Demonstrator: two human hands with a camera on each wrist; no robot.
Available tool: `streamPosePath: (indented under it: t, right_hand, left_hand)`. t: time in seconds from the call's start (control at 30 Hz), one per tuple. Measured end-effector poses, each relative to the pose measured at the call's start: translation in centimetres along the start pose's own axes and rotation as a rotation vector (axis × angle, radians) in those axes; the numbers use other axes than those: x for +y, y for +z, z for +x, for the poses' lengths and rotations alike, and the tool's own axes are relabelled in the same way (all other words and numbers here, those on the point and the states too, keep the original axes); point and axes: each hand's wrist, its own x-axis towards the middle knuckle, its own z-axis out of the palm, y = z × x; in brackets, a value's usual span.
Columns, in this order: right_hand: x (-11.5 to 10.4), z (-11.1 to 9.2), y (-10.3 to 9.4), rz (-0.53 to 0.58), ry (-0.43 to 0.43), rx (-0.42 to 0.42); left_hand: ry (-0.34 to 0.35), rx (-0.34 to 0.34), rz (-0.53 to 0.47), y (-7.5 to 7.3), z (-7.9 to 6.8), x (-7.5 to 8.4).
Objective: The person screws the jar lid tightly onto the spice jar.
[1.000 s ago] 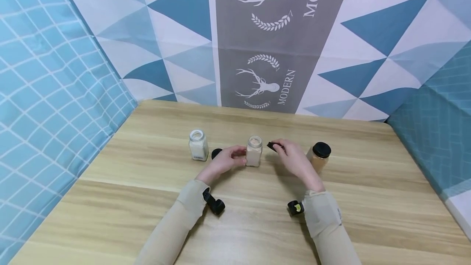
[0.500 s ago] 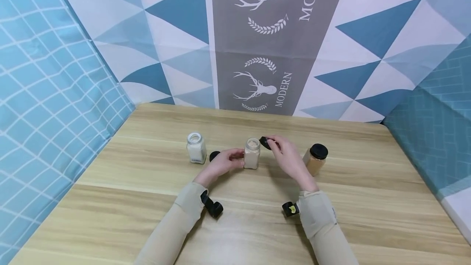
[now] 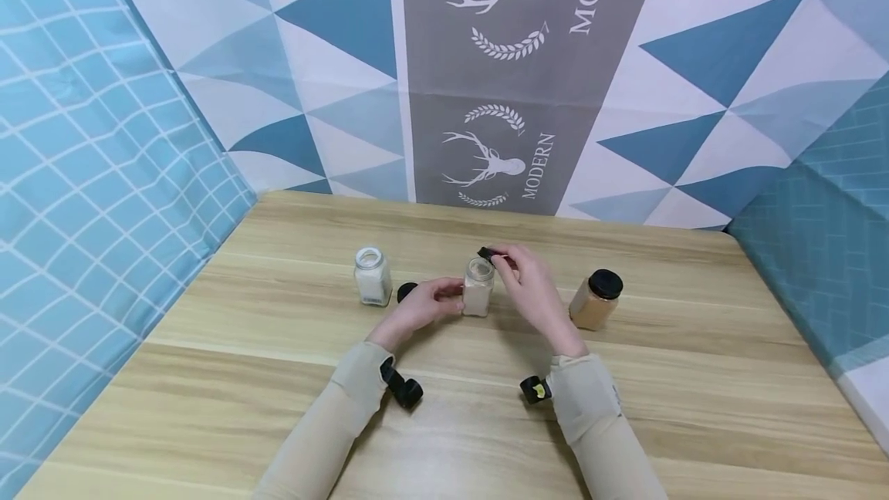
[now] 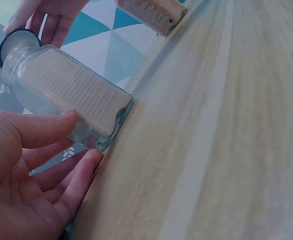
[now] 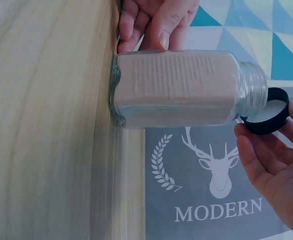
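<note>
A glass jar of pale beige powder (image 3: 477,293) stands upright and uncapped on the table. My left hand (image 3: 422,304) holds its lower side between thumb and fingers, as the left wrist view shows up close. A black screw lid with a white inside (image 5: 269,112) is pinched in my right hand (image 3: 531,284). That lid is tilted at the jar's mouth, against or very near the threaded rim; the right wrist view shows the opening partly uncovered.
An open jar of white powder (image 3: 373,278) stands to the left, and another black lid (image 3: 406,292) lies near my left hand, partly hidden. A black-capped jar of orange-brown powder (image 3: 596,301) stands right on the wooden table (image 3: 444,423). Patterned cloth (image 3: 333,76) hangs behind.
My right hand has moved left with the lid, from beside the jar to its mouth. My left hand has stayed at the jar.
</note>
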Motion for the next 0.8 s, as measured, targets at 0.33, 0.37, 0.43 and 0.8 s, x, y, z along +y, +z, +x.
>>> streamPosePath:
  t: [0.33,0.37,0.43,0.8]
  right_hand:
    - [-0.5,-0.1,0.3,-0.034,-0.089,-0.045]
    - [-0.5,-0.1,0.3,-0.033,-0.092,-0.057]
    - [-0.6,-0.2,0.3,-0.032,-0.094,-0.071]
    - [-0.4,-0.3,0.2,-0.049,-0.154,-0.083]
  left_hand:
    - [-0.018,-0.007,-0.006,0.2,0.7,-0.9]
    - [-0.020,-0.007,-0.004,0.1,0.7,-0.8]
    - [-0.017,-0.009,-0.001,0.0,0.2,0.1]
    - [-0.023,-0.017,-0.010,-0.3,-1.2,2.2]
